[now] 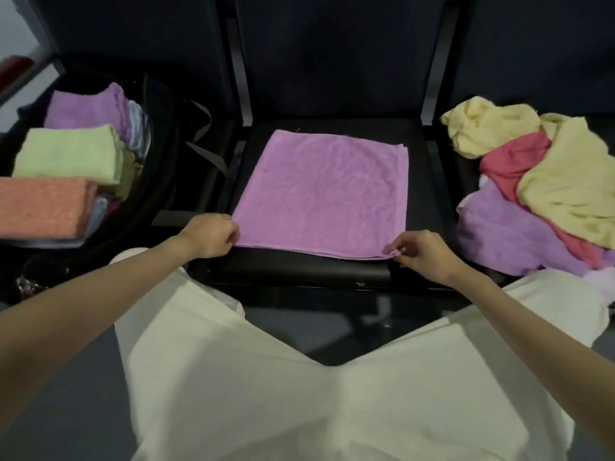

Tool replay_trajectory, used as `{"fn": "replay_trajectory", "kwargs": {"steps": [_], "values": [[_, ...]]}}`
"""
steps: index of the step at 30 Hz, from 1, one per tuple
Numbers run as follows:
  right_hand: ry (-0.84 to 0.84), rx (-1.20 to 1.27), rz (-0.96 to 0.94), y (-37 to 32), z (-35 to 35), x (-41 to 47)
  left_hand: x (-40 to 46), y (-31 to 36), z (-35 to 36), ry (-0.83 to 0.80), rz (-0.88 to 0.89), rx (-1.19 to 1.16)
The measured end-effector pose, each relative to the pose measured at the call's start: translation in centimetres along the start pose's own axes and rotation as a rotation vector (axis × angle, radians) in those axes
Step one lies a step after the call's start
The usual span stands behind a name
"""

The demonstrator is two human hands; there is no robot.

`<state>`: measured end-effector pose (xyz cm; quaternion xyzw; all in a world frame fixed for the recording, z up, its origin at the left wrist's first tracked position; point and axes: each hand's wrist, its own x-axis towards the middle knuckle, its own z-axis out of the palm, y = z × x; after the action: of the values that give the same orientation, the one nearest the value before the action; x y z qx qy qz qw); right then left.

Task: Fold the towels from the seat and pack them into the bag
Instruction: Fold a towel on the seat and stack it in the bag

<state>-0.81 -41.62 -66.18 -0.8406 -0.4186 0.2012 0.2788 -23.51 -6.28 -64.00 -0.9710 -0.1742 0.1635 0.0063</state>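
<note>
A pink-purple towel (322, 194) lies flat, folded in layers, on the black middle seat (299, 271). My left hand (208, 236) pinches its near left corner. My right hand (421, 256) pinches its near right corner, where the layered edges show. On the left an open black bag (156, 161) holds folded towels: a purple one (83, 108), a light green one (70, 151) and an orange one (40, 207), with more stacked under them. On the right seat lies a loose pile of towels (539, 194) in pale yellow, red-pink and lilac.
Dark seat backs (326, 54) rise behind the seats. Grey bag straps (206, 141) hang between the bag and the middle seat. My cream-coloured clothing (299, 377) fills the near foreground over a grey floor.
</note>
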Motion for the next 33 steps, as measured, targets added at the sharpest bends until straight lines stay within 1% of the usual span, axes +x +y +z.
{"fn": "replay_trajectory", "kwargs": {"steps": [2, 4, 7, 10, 14, 18, 21, 24, 26, 27, 30, 33], "values": [[0.059, 0.037, -0.028, 0.0, 0.2, -0.3, 0.4, 1.8, -0.5, 0.109, 0.022, -0.033], [0.097, 0.075, -0.037, 0.0, 0.4, -0.5, 0.8, 4.4, -0.6, 0.183, 0.093, -0.181], [0.144, 0.129, -0.035, -0.1, 0.4, -0.4, 1.6, 9.1, -0.4, 0.229, 0.232, -0.345], [0.189, 0.216, -0.014, -0.2, 0.1, -0.3, 2.9, 13.4, 0.3, 0.250, 0.370, -0.398], [0.193, 0.423, 0.051, 0.2, -0.3, 0.3, 5.0, 17.6, 0.5, 0.284, 0.431, -0.507], [0.179, 0.576, 0.084, 0.0, -1.2, 0.7, 6.6, 20.6, 0.1, 0.320, 0.445, -0.631], [0.153, 0.646, 0.161, 0.3, -1.7, 1.3, 7.4, 22.0, -0.1, 0.316, 0.427, -0.694], [0.239, 0.668, 0.360, 1.8, -1.8, 3.0, 7.7, 22.4, -0.5, 0.320, 0.395, -0.725], [0.285, 0.646, 0.521, 3.2, -1.8, 4.7, 7.5, 22.2, -1.1, 0.333, 0.388, -0.790], [0.290, 0.635, 0.571, 3.7, -2.0, 5.7, 7.4, 22.0, -1.4, 0.331, 0.382, -0.834], [0.307, 0.631, 0.609, 4.2, -2.9, 9.4, 7.2, 21.2, -2.3, 0.268, 0.323, -0.966], [0.361, 0.585, 0.623, 4.5, -4.1, 14.1, 7.3, 20.5, -3.1, 0.185, 0.267, -1.085]]}}
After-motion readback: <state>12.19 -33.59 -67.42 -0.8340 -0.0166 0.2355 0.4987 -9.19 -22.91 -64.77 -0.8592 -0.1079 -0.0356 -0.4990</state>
